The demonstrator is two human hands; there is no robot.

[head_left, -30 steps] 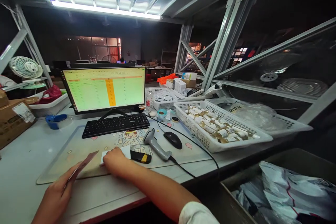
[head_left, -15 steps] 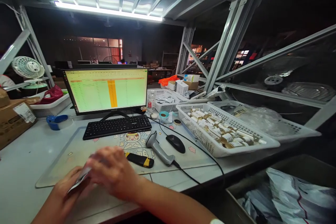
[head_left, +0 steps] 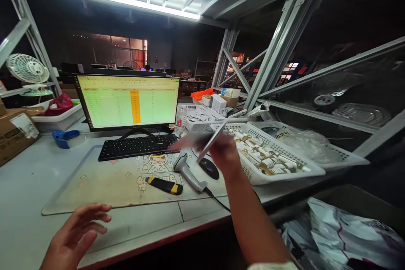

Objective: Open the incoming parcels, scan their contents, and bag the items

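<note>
Over the table's front edge at lower left, my left hand (head_left: pixel 80 230) has its fingers apart and nothing in them. My right hand (head_left: pixel 227 154) reaches forward above the mouse (head_left: pixel 209 168), gripping a thin, flat, silvery-grey thing (head_left: pixel 212 141) seen nearly edge-on; motion blur hides what kind it is. Just left of the mouse lies a grey barcode scanner (head_left: pixel 190 173) on the desk mat (head_left: pixel 104 181). A black and yellow box cutter (head_left: pixel 164 185) lies nearer the front. Beside my right wrist is a white basket (head_left: pixel 284 179) holding several small bottles with white labels.
A monitor (head_left: pixel 129 103) and keyboard (head_left: pixel 136 147) stand at the back. Blue tape dispenser (head_left: pixel 65 138) and cardboard box (head_left: pixel 19 133) sit at left. Another basket (head_left: pixel 351 159) holds clear plastic at right. A bin below contains white bags (head_left: pixel 344 232). Metal shelf posts (head_left: pixel 275 42) rise behind.
My hands, together over the front of the mat before, have parted. The right has carried the flat thing forward and right; the left has let go and opened. The view has shifted slightly.
</note>
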